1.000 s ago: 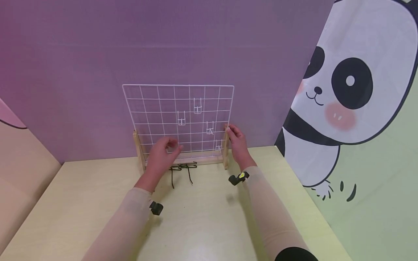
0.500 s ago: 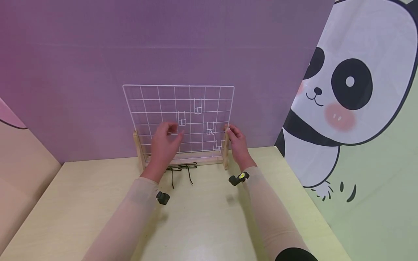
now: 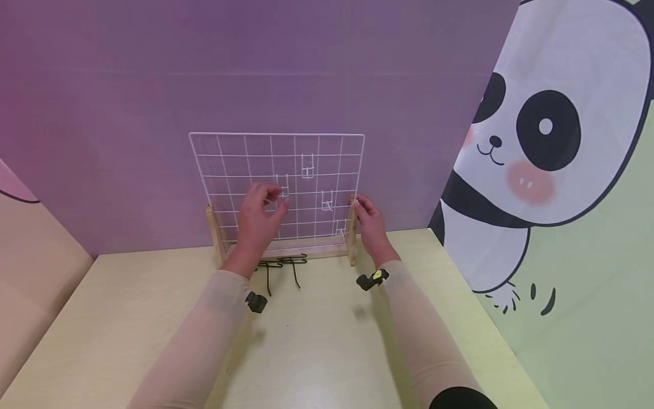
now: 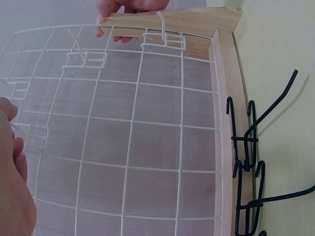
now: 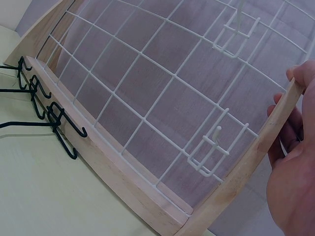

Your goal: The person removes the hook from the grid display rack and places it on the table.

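A white wire grid panel (image 3: 235, 165) stands upright in a wooden stand (image 3: 352, 238). Several white wire hooks hang on it, among them an upper hook (image 3: 307, 167) and a right-hand hook (image 3: 327, 201). My left hand (image 3: 258, 218) is in front of the grid at the left white hook (image 3: 285, 184), its thumb and fingers bent and apart; whether they touch that hook cannot be told. My right hand (image 3: 373, 227) grips the top of the stand's right post (image 5: 266, 140) between thumb and fingers. Black wire hooks (image 4: 246, 140) lie along the stand's base.
The stand rests on a light wooden table (image 3: 317, 352) close to a purple wall (image 3: 276, 68). At the right is a wall with a panda picture (image 3: 546, 130). The black hooks' prongs stick out toward the front of the table.
My left hand has risen from low on the grid up to the left white hook. The right hand keeps its hold on the post.
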Demonstrator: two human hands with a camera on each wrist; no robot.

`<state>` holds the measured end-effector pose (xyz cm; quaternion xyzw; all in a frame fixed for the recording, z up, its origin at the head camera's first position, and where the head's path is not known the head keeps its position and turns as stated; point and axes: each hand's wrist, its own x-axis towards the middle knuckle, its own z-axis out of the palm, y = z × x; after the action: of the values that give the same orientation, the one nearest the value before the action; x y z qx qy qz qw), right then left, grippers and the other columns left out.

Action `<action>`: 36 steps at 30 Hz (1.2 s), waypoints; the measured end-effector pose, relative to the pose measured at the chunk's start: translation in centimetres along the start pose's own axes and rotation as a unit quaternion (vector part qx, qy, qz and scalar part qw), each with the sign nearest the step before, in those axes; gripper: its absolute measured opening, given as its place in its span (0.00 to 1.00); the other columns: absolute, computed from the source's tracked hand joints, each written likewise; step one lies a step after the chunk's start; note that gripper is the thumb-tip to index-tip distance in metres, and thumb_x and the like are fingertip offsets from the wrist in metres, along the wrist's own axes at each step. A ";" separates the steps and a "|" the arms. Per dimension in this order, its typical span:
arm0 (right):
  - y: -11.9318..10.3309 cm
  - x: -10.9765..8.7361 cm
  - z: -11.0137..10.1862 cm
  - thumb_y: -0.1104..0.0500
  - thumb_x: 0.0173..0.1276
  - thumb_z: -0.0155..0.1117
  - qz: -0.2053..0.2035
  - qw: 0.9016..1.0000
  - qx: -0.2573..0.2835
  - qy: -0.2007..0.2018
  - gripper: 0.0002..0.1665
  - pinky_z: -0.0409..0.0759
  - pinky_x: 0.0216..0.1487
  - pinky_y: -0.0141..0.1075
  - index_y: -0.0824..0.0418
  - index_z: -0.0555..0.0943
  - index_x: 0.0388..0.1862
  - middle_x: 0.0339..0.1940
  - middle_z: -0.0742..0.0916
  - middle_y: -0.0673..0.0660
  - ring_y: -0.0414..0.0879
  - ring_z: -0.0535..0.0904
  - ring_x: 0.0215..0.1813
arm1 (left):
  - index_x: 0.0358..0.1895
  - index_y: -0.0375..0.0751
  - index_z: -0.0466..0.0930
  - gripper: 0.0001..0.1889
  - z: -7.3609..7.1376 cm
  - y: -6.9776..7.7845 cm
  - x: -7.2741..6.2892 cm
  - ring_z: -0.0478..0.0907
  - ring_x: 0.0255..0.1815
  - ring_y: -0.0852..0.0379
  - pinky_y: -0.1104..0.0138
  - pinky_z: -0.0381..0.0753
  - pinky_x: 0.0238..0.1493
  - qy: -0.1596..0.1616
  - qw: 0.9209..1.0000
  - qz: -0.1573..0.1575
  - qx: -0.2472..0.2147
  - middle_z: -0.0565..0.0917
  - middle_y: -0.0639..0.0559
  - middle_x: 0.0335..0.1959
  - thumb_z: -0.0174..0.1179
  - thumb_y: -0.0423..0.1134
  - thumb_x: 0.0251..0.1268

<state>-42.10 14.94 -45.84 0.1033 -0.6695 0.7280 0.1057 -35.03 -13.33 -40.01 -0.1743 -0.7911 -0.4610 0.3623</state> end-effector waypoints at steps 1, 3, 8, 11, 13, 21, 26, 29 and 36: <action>-0.1 0.0 0.0 0.54 0.90 0.58 -0.001 1.000 0.000 0.000 0.22 0.67 0.84 0.51 0.62 0.81 0.73 0.71 0.85 0.62 0.53 0.76 0.78 | 0.55 0.32 0.84 0.12 0.0 0.0 0.0 0.81 0.53 0.43 0.49 0.84 0.59 0.000 1.000 0.001 -0.002 0.83 0.41 0.51 0.73 0.31 0.75; -0.2 -0.2 0.1 0.54 0.90 0.58 -0.004 1.000 -0.002 -0.002 0.22 0.67 0.84 0.50 0.63 0.81 0.74 0.72 0.85 0.62 0.53 0.76 0.78 | 0.53 0.31 0.85 0.10 0.0 -0.1 0.1 0.82 0.53 0.43 0.50 0.84 0.58 0.001 1.000 0.004 -0.006 0.83 0.41 0.50 0.72 0.30 0.75; -0.2 -0.2 0.1 0.55 0.91 0.57 -0.007 1.000 -0.001 -0.003 0.22 0.67 0.84 0.48 0.64 0.81 0.74 0.72 0.85 0.63 0.52 0.76 0.78 | 0.48 0.32 0.88 0.05 0.1 -0.3 0.5 0.85 0.50 0.45 0.55 0.84 0.56 0.014 1.000 0.018 -0.011 0.87 0.42 0.47 0.71 0.28 0.74; -0.2 0.0 0.1 0.55 0.90 0.58 -0.009 1.000 0.000 0.000 0.22 0.67 0.84 0.47 0.64 0.81 0.73 0.71 0.85 0.63 0.52 0.76 0.77 | 0.46 0.33 0.89 0.03 0.1 -0.3 0.6 0.86 0.49 0.45 0.57 0.85 0.55 0.020 0.999 0.027 -0.004 0.88 0.42 0.45 0.72 0.28 0.74; -0.2 0.0 0.1 0.55 0.90 0.58 -0.011 1.000 -0.001 0.001 0.22 0.68 0.84 0.48 0.64 0.81 0.73 0.71 0.85 0.63 0.52 0.77 0.77 | 0.45 0.33 0.90 0.03 0.0 -0.2 0.6 0.87 0.48 0.45 0.57 0.86 0.54 0.023 0.999 0.034 0.003 0.89 0.42 0.44 0.72 0.28 0.73; -0.1 -0.1 0.1 0.55 0.91 0.57 -0.007 1.000 0.001 0.000 0.22 0.67 0.84 0.48 0.64 0.80 0.74 0.72 0.85 0.62 0.53 0.76 0.78 | 0.41 0.35 0.91 0.02 -0.1 -0.2 0.8 0.88 0.43 0.46 0.64 0.86 0.50 0.047 0.997 0.064 0.013 0.91 0.44 0.40 0.72 0.26 0.71; -0.3 -0.2 0.1 0.54 0.91 0.56 -0.003 1.000 -0.006 -0.003 0.22 0.66 0.85 0.49 0.63 0.80 0.74 0.72 0.85 0.62 0.53 0.75 0.79 | 0.40 0.35 0.92 0.03 -0.3 -0.1 0.9 0.88 0.43 0.47 0.73 0.83 0.50 0.051 0.996 0.069 0.012 0.91 0.43 0.40 0.72 0.26 0.70; -0.4 -0.2 0.1 0.53 0.91 0.56 0.000 1.000 -0.010 -0.006 0.22 0.66 0.85 0.50 0.62 0.80 0.75 0.72 0.84 0.61 0.53 0.75 0.79 | 0.41 0.36 0.92 0.03 -0.5 0.2 1.2 0.88 0.43 0.47 0.76 0.82 0.50 0.056 0.996 0.072 0.012 0.91 0.44 0.40 0.72 0.26 0.70; -0.2 -0.1 0.0 0.53 0.91 0.57 0.001 1.000 -0.006 -0.006 0.23 0.66 0.85 0.50 0.62 0.80 0.74 0.72 0.85 0.61 0.53 0.75 0.78 | 0.40 0.35 0.93 0.03 -0.7 0.7 1.5 0.89 0.42 0.45 0.77 0.80 0.51 0.074 0.993 0.087 0.001 0.92 0.42 0.40 0.72 0.25 0.69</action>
<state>-41.92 14.97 -45.70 0.1062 -0.6743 0.7237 0.1015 -35.38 -13.63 -38.25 -0.2070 -0.7443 -0.4389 0.4589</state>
